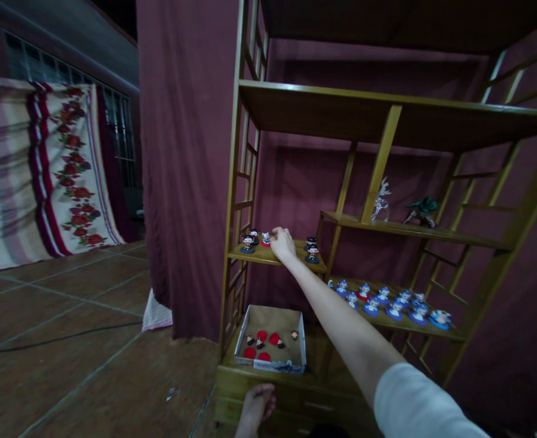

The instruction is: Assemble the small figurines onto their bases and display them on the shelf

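My right hand (283, 242) reaches onto the small upper-left shelf (272, 258), its fingers bent down and closed. Whatever they grip, if anything, is hidden behind the hand. Just left of it stands a white figurine on a red base (266, 239). Two dark-haired figurines on dark bases, the front one (247, 243) and one behind, stand at the shelf's left end. Two similar ones, the front one (312, 253) and one behind, are at its right end. My left hand (258, 404) hangs low before the cabinet, fingers curled; their contents cannot be made out.
An open shallow box (303, 340) on the lower ledge holds red discs and several small dark-haired figure pieces. Several blue-and-white figurines (394, 308) fill the lower right shelf. A clear deer ornament (381, 201) and a green figure (424, 210) stand above. A curtain (181, 182) hangs left.
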The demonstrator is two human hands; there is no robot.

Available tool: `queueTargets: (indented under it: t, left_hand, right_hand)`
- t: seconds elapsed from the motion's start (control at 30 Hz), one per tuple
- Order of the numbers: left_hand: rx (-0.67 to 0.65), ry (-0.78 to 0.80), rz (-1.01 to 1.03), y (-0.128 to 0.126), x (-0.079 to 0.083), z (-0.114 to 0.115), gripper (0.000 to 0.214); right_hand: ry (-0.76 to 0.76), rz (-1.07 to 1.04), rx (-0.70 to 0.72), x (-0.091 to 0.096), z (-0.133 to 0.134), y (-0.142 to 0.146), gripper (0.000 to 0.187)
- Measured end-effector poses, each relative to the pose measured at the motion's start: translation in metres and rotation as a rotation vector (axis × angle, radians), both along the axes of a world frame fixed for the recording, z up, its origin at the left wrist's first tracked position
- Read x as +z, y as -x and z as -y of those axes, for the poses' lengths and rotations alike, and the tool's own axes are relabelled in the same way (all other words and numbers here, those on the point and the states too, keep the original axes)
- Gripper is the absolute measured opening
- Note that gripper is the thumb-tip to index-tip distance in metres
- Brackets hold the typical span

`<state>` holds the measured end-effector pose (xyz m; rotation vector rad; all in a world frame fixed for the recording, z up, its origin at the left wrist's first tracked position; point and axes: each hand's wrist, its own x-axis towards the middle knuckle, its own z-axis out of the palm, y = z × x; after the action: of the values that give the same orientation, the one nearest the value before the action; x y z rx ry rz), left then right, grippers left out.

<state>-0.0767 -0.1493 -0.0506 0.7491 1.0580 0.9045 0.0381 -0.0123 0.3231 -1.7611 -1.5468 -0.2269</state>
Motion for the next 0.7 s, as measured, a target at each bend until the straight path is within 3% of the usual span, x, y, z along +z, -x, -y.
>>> queueTargets:
  t: [0.13,0.3,0.7]
  left_hand:
    - [-0.016,0.012,-0.001,-0.002,0.003,0.000,0.029]
    - [-0.015,0.020,0.002,-0.004,0.004,0.001,0.024]
    - [-0.008,0.048,-0.003,-0.002,0.001,-0.002,0.020]
  right_hand:
    - [0.104,-0.070,-0.107,0.006,-0.002,-0.024,0.038]
    - [0.233,-0.075,-0.156,-0.002,-0.014,-0.033,0.042]
    - [0.313,-0.060,-0.091,-0.006,-0.025,-0.034,0.035]
